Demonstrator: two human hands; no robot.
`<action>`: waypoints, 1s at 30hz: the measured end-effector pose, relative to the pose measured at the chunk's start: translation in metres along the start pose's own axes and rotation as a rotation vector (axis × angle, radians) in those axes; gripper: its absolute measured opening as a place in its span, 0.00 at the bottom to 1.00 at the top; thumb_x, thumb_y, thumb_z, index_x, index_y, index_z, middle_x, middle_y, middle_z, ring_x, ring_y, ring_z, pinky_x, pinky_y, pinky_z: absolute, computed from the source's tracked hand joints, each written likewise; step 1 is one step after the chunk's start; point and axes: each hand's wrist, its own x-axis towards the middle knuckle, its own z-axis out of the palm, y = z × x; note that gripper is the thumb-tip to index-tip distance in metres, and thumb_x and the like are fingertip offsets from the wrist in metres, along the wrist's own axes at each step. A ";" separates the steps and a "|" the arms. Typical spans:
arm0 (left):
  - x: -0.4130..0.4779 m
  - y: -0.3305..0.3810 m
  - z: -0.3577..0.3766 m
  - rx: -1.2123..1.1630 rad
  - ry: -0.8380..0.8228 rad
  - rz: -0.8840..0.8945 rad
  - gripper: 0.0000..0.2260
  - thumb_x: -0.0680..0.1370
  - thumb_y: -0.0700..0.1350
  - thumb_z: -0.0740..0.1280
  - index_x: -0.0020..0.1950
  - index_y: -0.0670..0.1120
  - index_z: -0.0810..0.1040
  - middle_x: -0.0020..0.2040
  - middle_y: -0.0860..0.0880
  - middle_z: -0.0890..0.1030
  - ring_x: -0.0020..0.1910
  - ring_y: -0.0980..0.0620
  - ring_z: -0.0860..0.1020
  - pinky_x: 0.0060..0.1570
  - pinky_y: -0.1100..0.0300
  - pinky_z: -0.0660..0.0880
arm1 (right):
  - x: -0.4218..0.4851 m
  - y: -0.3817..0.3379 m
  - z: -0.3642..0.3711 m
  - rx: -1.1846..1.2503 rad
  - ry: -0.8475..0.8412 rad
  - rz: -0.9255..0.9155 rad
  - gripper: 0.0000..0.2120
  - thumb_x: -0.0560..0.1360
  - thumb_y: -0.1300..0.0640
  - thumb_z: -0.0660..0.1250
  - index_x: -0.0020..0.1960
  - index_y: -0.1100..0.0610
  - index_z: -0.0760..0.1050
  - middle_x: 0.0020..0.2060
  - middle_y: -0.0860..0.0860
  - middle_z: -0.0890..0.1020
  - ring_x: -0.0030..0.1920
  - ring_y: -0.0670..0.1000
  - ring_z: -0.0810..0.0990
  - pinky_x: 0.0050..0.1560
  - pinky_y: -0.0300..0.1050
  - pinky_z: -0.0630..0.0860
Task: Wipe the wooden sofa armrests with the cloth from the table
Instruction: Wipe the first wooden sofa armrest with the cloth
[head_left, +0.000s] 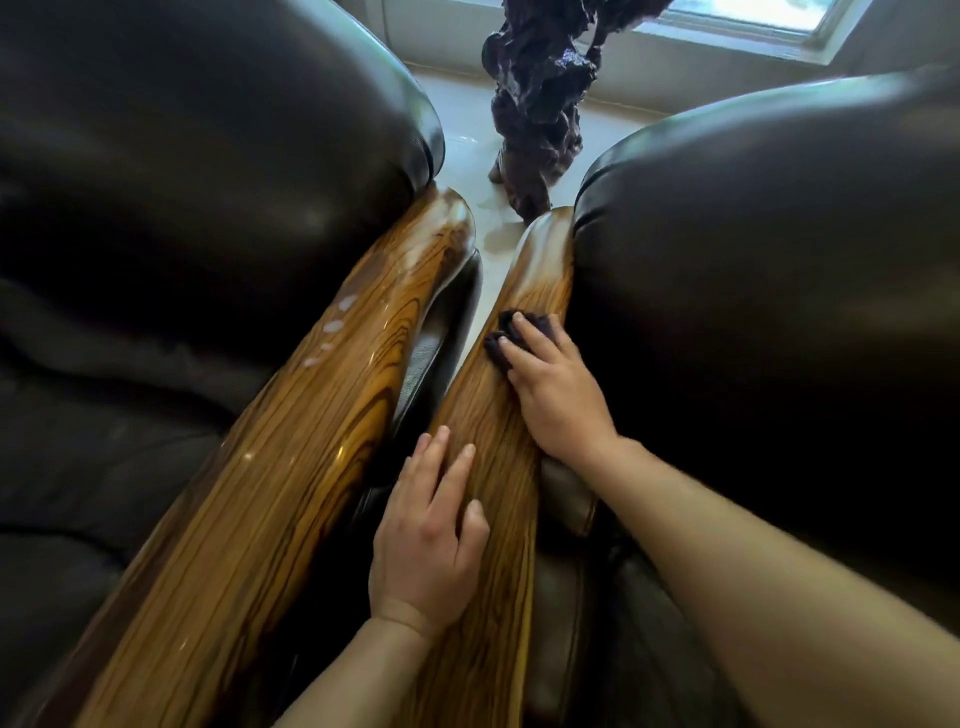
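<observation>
Armrest: cloth under right hand

I see two dark leather sofas flanking a pale glossy floor. A gnarled dark sculpture stands there; daylight enters through a window beyond.

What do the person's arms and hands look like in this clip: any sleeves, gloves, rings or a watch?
Both forearms are bare as far as the frame shows; no sleeve reaches into view. The left hand and the right hand wear no gloves. No ring, watch or bracelet shows on the visible fingers or wrists. Fingernails are short and unpainted.
</observation>
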 end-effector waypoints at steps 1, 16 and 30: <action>-0.001 0.000 0.000 -0.022 0.009 -0.010 0.24 0.79 0.54 0.53 0.76 0.52 0.64 0.79 0.53 0.59 0.77 0.57 0.56 0.71 0.52 0.62 | -0.014 -0.005 0.007 0.028 0.020 -0.020 0.19 0.84 0.57 0.58 0.75 0.53 0.70 0.79 0.50 0.63 0.81 0.57 0.49 0.80 0.50 0.48; 0.000 0.004 -0.009 -0.211 0.102 -0.053 0.30 0.77 0.59 0.53 0.78 0.52 0.57 0.77 0.50 0.58 0.66 0.67 0.58 0.54 0.70 0.59 | -0.041 -0.046 0.026 0.092 0.081 0.049 0.21 0.83 0.55 0.58 0.75 0.46 0.69 0.79 0.45 0.62 0.81 0.56 0.48 0.79 0.57 0.52; -0.041 -0.014 -0.038 -0.330 -0.194 -0.150 0.28 0.78 0.60 0.51 0.78 0.56 0.58 0.79 0.59 0.56 0.75 0.64 0.53 0.69 0.63 0.53 | -0.116 -0.055 0.033 0.169 0.123 0.074 0.19 0.81 0.60 0.62 0.71 0.51 0.75 0.77 0.49 0.66 0.80 0.59 0.51 0.76 0.63 0.59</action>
